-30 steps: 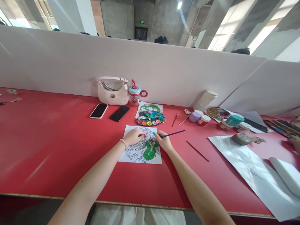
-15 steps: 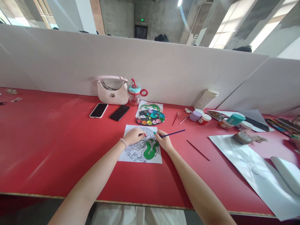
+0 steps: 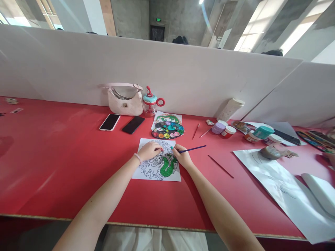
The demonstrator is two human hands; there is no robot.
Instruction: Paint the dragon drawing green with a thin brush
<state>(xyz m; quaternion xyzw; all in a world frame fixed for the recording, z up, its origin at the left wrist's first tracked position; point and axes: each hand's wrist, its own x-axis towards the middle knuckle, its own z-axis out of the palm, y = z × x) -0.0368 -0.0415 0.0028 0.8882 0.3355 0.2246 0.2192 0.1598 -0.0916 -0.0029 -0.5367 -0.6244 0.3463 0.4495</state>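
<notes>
A white sheet with a dragon outline (image 3: 153, 172) lies on the red table (image 3: 65, 157); part of the dragon is filled in green. My left hand (image 3: 149, 151) rests on the sheet's upper part with its fingers curled, pressing the paper down. My right hand (image 3: 182, 156) pinches a thin blue paintbrush (image 3: 193, 149), whose tip touches the sheet near the green area. A round paint palette (image 3: 168, 131) with several colours sits just behind the sheet, on top of a coloured dragon print (image 3: 167, 118).
A pink handbag (image 3: 125, 99), a small cup with a teal lid (image 3: 151, 102) and two phones (image 3: 110, 122) stand at the back by the white partition. Paint jars (image 3: 227, 131), loose brushes (image 3: 220, 167) and a large paper sheet (image 3: 282, 188) lie to the right.
The view has shifted slightly; both hands stay on the sheet with the brush in nearly the same place.
</notes>
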